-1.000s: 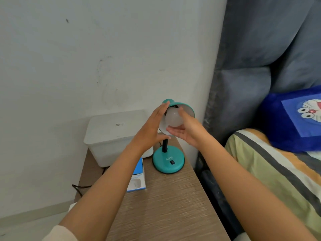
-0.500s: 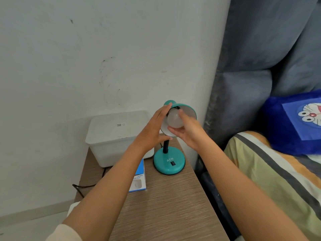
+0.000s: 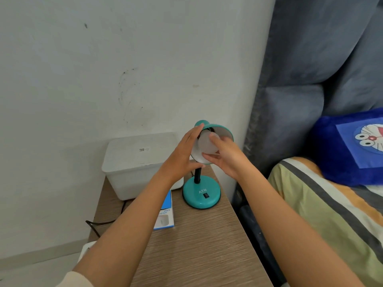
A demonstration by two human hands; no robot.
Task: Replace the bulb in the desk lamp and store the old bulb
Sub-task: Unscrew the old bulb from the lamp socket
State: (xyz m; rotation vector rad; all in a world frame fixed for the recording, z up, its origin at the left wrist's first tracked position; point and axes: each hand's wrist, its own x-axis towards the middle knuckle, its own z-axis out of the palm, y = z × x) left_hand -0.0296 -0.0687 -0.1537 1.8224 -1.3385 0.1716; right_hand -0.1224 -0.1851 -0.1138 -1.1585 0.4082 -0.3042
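On wooden table [image 3: 196, 245]: green lamp [image 3: 202, 193], left hand [image 3: 182, 156] gripping shade [image 3: 224, 132], right hand [image 3: 226, 156] fingers pinching white bulb [image 3: 206, 145].

Evenly lit by soft, diffuse daylight, without glare and with only faint shadows on the wall [image 3: 103, 79]. Sharp in the middle; slightly soft and bowed by wide-angle distortion near the edges.

Your teal desk lamp [image 3: 201, 193] stands upright on its round base, shade tilted toward you. A frosted white bulb [image 3: 207, 146] sits inside the shade. A blue bulb box [image 3: 164, 216] lies flat left of the base.
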